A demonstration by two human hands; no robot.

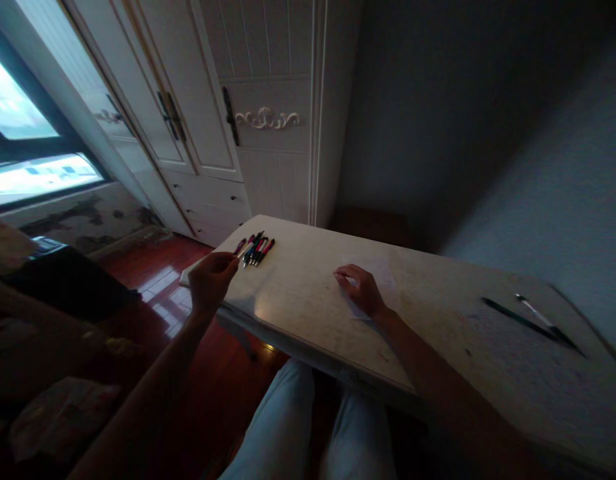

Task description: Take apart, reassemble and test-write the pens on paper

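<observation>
My left hand (pixel 213 280) is over the left end of the table, its thumb and fingers pinched together. A whitish pen (pixel 247 251) extends from its fingertips, right beside a small bunch of pens (pixel 261 252) in black, red and other colours. My right hand (pixel 359 288) rests near the middle of the table on a thin pale sheet (pixel 385 270), partly covering it. Its fingers are curled in and the thumb meets the forefinger; nothing shows between them.
The cream tabletop (pixel 298 287) runs from left to far right. On its right side lie a dark green pencil-like stick (pixel 518 319) and a white and black pen (pixel 543 320). A white wardrobe (pixel 273 180) stands behind, with a black box (pixel 63 273) on the floor at left.
</observation>
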